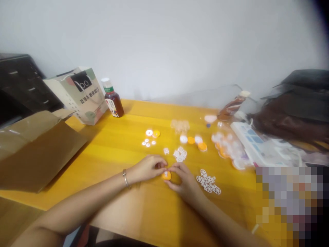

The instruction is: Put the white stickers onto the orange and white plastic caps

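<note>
A small round orange piece [167, 177] with a whitish part on its top is between my hands, just over the table. My right hand [185, 181] grips it from the right, thumb below and index finger above. From the left, my left hand [151, 168] has thumb and index finger pinched at the piece's upper edge; what is between those fingertips is too small to make out. Beyond the hands lie a white openwork piece [166, 151] and a pile of similar white pieces [180, 155]. Longer white openwork pieces [207, 181] lie right of my right hand.
White and yellow discs [156, 133] with small white rings lie farther back. Orange and white discs [202, 146] and clear plastic parts [180, 126] are right of them. A carton [38, 151], paper bag [87, 99] and dark bottle [114, 103] stand left; a power strip [253, 145] lies right.
</note>
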### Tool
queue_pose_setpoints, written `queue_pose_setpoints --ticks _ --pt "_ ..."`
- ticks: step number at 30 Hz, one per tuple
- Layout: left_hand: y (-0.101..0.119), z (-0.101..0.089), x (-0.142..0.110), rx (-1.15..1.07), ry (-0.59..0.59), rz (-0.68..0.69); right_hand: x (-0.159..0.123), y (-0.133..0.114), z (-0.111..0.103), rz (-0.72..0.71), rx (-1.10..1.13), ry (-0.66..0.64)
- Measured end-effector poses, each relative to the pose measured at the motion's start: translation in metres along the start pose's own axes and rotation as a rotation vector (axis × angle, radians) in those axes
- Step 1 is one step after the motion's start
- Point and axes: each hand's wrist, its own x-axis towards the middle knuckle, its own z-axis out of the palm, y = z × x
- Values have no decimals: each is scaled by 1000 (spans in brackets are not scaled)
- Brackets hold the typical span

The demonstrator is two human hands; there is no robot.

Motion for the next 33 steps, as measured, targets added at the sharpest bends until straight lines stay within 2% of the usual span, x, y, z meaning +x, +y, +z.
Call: queue_pose_setpoints --ticks 8,15,21,24,33 --pt "0 0 -2 73 0 7 -1 5 3 34 -31 -12" --pt "2 1 3 68 -18 -52 -1 0 3 59 -12 -1" --pt "-3 -5 22 33 -191 -167 -1 0 4 59 -7 -12" --pt "-3 -11 31 92 -285 -171 -1 1 4 61 -1 -11" --pt "14 -15 46 349 -374 -112 -2 2 5 46 25 0"
